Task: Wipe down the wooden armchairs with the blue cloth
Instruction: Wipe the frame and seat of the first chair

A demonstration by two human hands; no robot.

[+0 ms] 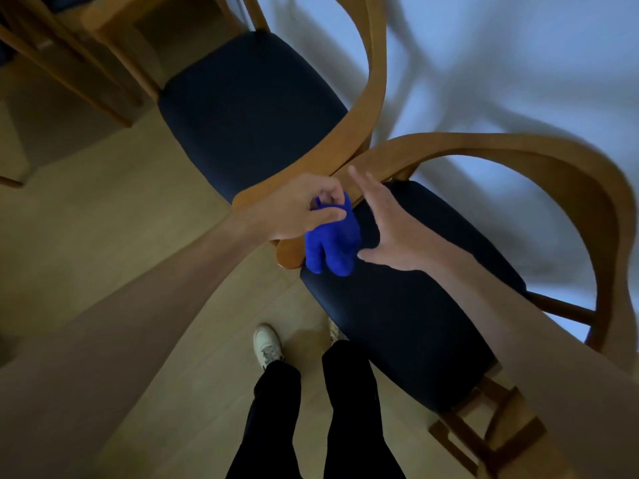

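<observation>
Standing in white sneakers (266, 344) on pale wooden flooring (103, 236). Pinching the bunched bright-blue cloth (332, 243) in the left hand (297, 210), dangling just beside the near wooden armchair's curved armrest tip (288, 255). Spreading the right hand (387, 229) flat, grasping nothing, nearly touching the cloth. Probably best gathering a broad pad before rubbing along the far wooden armchair's arm (366, 108).

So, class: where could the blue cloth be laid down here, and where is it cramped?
Free: the far chair's dark seat and the near seat right of the hands. Cramped: where both armrest ends meet, under the left hand, blue cloth and right hand.
</observation>
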